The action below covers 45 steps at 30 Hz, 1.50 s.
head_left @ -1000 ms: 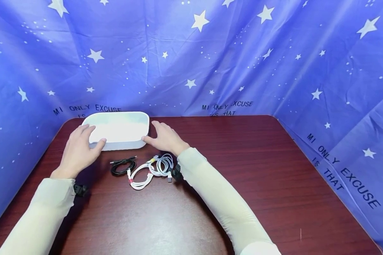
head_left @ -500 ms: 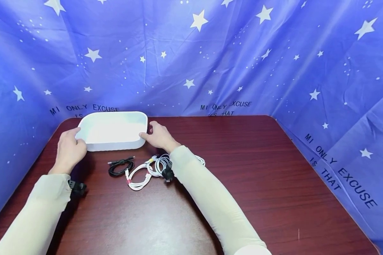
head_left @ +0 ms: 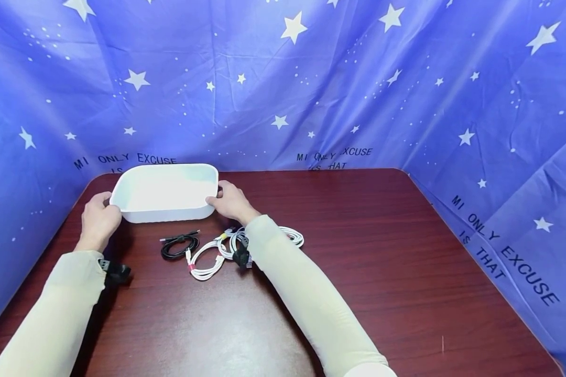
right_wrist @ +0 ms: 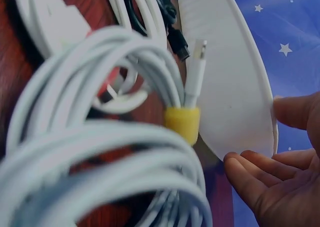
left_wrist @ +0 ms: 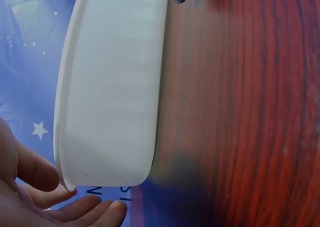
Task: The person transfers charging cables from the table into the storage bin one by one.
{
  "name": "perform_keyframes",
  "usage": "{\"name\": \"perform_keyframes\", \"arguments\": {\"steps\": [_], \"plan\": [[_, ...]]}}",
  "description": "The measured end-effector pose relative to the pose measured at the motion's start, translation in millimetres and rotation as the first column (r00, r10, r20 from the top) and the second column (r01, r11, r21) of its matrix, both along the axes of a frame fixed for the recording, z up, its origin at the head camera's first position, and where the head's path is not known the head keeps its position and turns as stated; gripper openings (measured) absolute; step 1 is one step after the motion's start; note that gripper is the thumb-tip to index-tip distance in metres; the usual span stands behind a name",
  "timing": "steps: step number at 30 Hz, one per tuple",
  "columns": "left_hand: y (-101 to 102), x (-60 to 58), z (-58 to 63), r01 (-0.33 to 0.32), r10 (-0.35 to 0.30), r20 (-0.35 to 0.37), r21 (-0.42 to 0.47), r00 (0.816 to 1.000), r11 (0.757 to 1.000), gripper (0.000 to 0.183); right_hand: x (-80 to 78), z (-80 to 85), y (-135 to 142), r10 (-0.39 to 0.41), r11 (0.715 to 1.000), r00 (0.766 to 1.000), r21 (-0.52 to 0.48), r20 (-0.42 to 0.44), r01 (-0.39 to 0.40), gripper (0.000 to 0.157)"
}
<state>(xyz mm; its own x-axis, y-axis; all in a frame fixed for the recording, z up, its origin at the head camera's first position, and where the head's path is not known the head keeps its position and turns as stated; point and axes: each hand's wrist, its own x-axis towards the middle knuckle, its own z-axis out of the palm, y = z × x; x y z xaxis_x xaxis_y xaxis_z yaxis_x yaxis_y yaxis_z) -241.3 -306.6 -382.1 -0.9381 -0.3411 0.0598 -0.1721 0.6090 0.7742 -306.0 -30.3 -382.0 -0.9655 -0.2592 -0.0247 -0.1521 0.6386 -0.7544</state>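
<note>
A white plastic bin (head_left: 165,201) with rounded corners stands at the back left of the table. My left hand (head_left: 98,222) pinches the rim at its left end; in the left wrist view the thumb lies on the rim and the other fingers sit beneath and beside it. At the opposite end my right hand (head_left: 233,203) holds the rim, thumb (right_wrist: 295,112) on the inner side and fingers outside. In front of the bin lie coiled cables: a black one (head_left: 170,254), a white one with a red tie (head_left: 207,275), and a pale grey one with a yellow tie (right_wrist: 182,124).
Another white cable coil (head_left: 294,235) is partly hidden by the right sleeve (head_left: 306,293). The dark red wooden table (head_left: 382,225) reaches to a blue star-patterned curtain (head_left: 264,52) at its back and sides.
My left hand has moved left from over the bin's front corner and now grips its left rim. The right hand's fingers have closed in on the right end.
</note>
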Motion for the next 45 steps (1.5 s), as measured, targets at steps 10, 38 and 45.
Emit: {"name": "perform_keyframes", "arguments": {"steps": [10, 38, 45], "plan": [[1.6, -1.7, -4.8, -0.028, 0.029, -0.005, 0.105, 1.000, 0.994, 0.060, 2.5, 0.5, -6.3, -0.032, 0.999, 0.999, -0.004, -0.019, 0.031, 0.050], [5.7, -2.1, -6.2, -0.062, 0.067, -0.030, 0.140, 0.997, 0.988, 0.059, 4.1, -0.3, -6.8, -0.036, 0.998, 0.999, -0.046, -0.026, 0.035, 0.045], [6.1, -1.6, -6.0, -0.066, 0.071, -0.034, 0.142, 0.997, 0.988, 0.055, 3.9, 1.0, -7.8, -0.051, 0.998, 0.998, -0.044, -0.029, 0.050, 0.049]]}}
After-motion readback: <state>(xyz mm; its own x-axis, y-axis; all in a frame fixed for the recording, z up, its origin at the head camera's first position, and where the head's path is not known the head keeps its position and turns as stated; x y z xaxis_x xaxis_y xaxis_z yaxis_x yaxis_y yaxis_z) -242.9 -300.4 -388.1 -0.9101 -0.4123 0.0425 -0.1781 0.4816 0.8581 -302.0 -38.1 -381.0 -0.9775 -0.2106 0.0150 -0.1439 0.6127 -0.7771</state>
